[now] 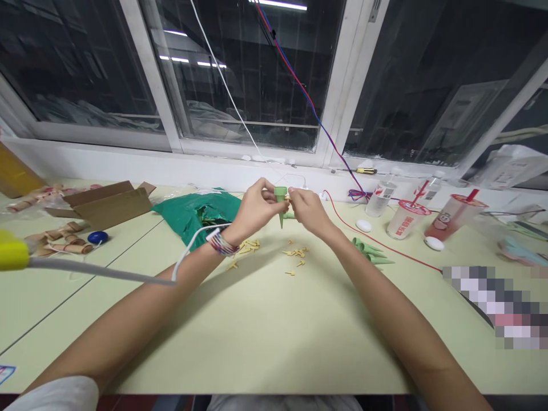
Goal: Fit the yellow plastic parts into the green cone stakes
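Observation:
My left hand (pixel 258 204) is closed round a green plastic cone-shaped spike (pixel 281 197), wide end up and point down, above the table. Against the spike's right side, my right hand (pixel 307 208) pinches a small yellow plastic piece (pixel 287 197), mostly hidden by the fingers. Below the hands lie two loose groups of small yellow pieces, one on the left (pixel 249 246) and one nearer the middle (pixel 297 252). Several more green cones (pixel 367 251) lie on their sides to the right of my right forearm. Another green part (pixel 289 216) shows just behind the held cone.
A green plastic bag (pixel 184 214) and an open cardboard box (pixel 109 204) stand at the back left, with wooden pieces (pixel 71 238) and a blue ball (pixel 98 237). Two drink cups (pixel 405 220) with straws and bottles stand right. A red cable (pixel 385 245) crosses the table (pixel 274 331).

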The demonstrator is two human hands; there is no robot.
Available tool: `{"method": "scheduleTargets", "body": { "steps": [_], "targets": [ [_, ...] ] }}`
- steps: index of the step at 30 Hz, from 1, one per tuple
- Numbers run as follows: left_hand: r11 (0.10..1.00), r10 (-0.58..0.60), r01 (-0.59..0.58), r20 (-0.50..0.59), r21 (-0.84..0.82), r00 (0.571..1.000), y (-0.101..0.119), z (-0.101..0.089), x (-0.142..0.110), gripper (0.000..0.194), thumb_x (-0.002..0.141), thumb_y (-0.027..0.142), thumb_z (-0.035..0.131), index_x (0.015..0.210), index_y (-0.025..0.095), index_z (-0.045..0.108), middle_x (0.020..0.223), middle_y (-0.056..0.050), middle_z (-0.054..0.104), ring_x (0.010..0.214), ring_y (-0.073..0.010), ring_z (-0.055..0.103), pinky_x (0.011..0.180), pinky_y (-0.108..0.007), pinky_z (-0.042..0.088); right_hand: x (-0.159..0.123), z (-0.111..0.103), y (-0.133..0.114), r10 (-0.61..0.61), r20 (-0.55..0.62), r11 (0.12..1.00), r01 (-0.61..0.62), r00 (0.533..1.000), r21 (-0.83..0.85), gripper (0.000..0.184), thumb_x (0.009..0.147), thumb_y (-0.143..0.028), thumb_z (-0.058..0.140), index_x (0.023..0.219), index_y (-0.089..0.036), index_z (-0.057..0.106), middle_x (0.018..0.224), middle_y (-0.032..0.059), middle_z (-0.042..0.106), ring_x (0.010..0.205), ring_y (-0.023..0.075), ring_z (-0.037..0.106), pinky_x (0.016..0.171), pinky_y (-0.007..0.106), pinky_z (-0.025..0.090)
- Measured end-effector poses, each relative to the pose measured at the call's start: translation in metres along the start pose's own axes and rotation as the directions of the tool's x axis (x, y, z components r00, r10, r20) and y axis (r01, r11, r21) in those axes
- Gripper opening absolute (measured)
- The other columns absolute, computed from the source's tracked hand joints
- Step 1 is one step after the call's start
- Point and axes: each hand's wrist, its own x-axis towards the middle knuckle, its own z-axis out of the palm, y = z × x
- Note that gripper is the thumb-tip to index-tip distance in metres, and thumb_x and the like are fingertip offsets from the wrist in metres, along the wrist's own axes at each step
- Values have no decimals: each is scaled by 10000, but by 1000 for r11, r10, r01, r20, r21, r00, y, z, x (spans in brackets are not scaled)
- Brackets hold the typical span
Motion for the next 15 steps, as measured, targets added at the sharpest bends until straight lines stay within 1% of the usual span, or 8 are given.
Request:
{"method": "scheduleTargets", "body": {
  "steps": [1, 2, 3, 4, 6, 9, 12, 15],
  "targets": [
    [985, -119, 127, 72, -118, 990, 0, 0, 2, 399, 662, 212, 909, 826, 217, 545, 803, -42, 719, 750, -207, 708, 736, -335, 544, -2, 1, 2, -128, -55, 981, 118, 990, -157, 401, 1046, -487, 459, 726, -248, 415, 620, -11, 442, 579, 163, 420, 581, 288, 310],
    [948, -211, 240, 150, -208, 966, 1, 0, 4, 391, 658, 231, 915, 800, 206, 551, 772, -40, 708, 721, -194, 701, 730, -334, 550, -3, 3, 4, -229, -64, 938, 202, 971, -282, 377, 1057, -468, 449, 751, -248, 425, 650, 2, 488, 621, 176, 462, 618, 295, 322],
    [911, -263, 314, 210, -266, 942, 1, 0, 5, 382, 655, 242, 918, 779, 196, 560, 757, -39, 701, 709, -183, 696, 738, -333, 556, -3, 4, 6, -286, -50, 900, 250, 957, -357, 364, 1067, -452, 438, 765, -249, 424, 665, 7, 511, 643, 183, 486, 645, 300, 326],
    [893, -274, 338, 235, -298, 932, 1, 0, 6, 382, 653, 244, 922, 768, 191, 562, 751, -35, 698, 706, -176, 695, 747, -332, 559, -3, 5, 8, -303, -37, 885, 267, 952, -382, 369, 1077, -446, 422, 764, -249, 419, 661, 5, 518, 646, 185, 500, 659, 302, 330],
    [922, -210, 257, 183, -290, 960, 1, 0, 6, 432, 636, 235, 939, 768, 199, 529, 724, -14, 691, 700, -175, 701, 739, -330, 557, -2, 8, 10, -286, -48, 909, 256, 957, -329, 408, 1093, -458, 392, 746, -247, 428, 648, 1, 524, 643, 182, 520, 669, 300, 347],
    [989, -39, 42, 23, -139, 999, 0, 2, 3, 525, 622, 215, 958, 826, 224, 475, 696, 26, 673, 690, -179, 708, 708, -315, 536, 1, 11, 12, -223, -101, 969, 209, 970, -131, 485, 1090, -537, 391, 714, -239, 460, 651, 3, 523, 651, 171, 517, 653, 293, 367],
    [996, 90, -88, -74, 28, 993, 3, 5, -2, 527, 626, 168, 943, 874, 238, 482, 735, 37, 670, 696, -162, 684, 684, -286, 504, 4, 13, 8, -82, -78, 991, 90, 994, 104, 549, 1026, -672, 477, 688, -245, 416, 605, -30, 401, 567, 142, 408, 557, 279, 324],
    [971, 202, -184, -114, 153, 973, 8, 8, -7, 448, 667, 135, 892, 877, 239, 510, 810, 23, 692, 753, -163, 670, 704, -280, 496, 5, 11, 3, 45, 32, 944, -53, 998, 326, 577, 945, -712, 605, 689, -256, 359, 603, -76, 262, 501, 101, 244, 483, 259, 222]
  ]
}}
